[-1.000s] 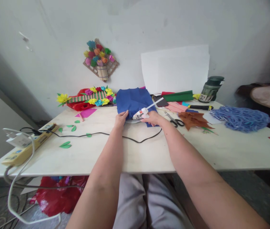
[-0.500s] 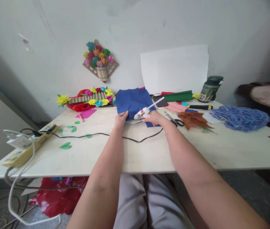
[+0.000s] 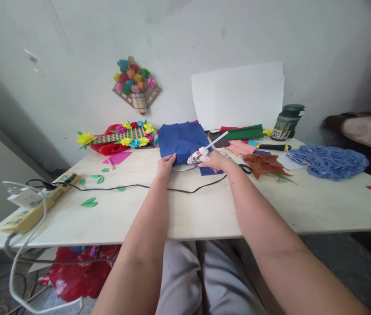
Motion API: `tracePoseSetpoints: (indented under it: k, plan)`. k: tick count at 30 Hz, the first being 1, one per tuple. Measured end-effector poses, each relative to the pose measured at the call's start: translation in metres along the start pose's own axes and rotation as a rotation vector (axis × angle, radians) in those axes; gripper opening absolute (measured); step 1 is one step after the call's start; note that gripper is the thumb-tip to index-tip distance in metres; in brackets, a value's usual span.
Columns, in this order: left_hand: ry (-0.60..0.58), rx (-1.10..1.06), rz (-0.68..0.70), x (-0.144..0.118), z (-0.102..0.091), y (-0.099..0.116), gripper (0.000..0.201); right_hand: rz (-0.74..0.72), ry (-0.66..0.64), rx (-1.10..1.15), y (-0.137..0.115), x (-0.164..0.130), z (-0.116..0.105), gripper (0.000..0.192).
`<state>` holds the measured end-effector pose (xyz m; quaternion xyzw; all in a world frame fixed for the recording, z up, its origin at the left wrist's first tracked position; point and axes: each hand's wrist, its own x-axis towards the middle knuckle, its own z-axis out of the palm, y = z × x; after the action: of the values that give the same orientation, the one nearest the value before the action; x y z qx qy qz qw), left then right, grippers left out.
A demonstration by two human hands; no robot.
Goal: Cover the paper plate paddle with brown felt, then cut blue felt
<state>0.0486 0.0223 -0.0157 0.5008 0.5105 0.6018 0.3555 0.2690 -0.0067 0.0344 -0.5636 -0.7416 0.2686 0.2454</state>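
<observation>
A sheet of blue fabric (image 3: 183, 140) lies at the back middle of the table, with a pale edge showing under its front. My left hand (image 3: 166, 165) pinches the front left edge of this fabric between thumb and fingers. In my right hand (image 3: 215, 161) is a white hot glue gun (image 3: 198, 155), a glue stick (image 3: 218, 139) jutting from its back. Its nozzle points left at the fabric's front edge; whether it touches is too small to tell. A smaller blue piece (image 3: 210, 171) lies beneath my right hand. Scissors (image 3: 245, 168) are partly hidden behind my right wrist.
A black cord (image 3: 133, 186) crosses the table from a power strip (image 3: 29, 218). Green paper leaves (image 3: 89, 202) lie at left, a flower-decorated craft (image 3: 129, 136) behind them. Brown fabric (image 3: 264, 164), a blue yarn bundle (image 3: 328, 162) and a dark green bottle (image 3: 288, 122) stand at right.
My right hand has shifted slightly right with the glue gun, and the cord has moved with it. My left hand keeps its hold on the fabric edge.
</observation>
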Motion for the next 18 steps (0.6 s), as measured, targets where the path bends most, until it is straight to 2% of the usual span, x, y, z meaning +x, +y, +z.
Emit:
tracePoseSetpoints:
  k: [7,12,18]
  plan:
    - [0.012,-0.002,0.003,0.0017,0.0004,-0.0018,0.044,-0.014,-0.098,0.124,0.0001,-0.0044,-0.0034,0.018]
    - [0.008,-0.037,0.002,0.0032,0.0016,-0.0029,0.044,0.009,-0.119,0.083,-0.0038,-0.0038,-0.0037,0.016]
    - [0.010,-0.059,-0.002,0.0016,0.0022,-0.0018,0.045,0.001,-0.094,0.012,-0.0066,-0.0018,0.0021,0.022]
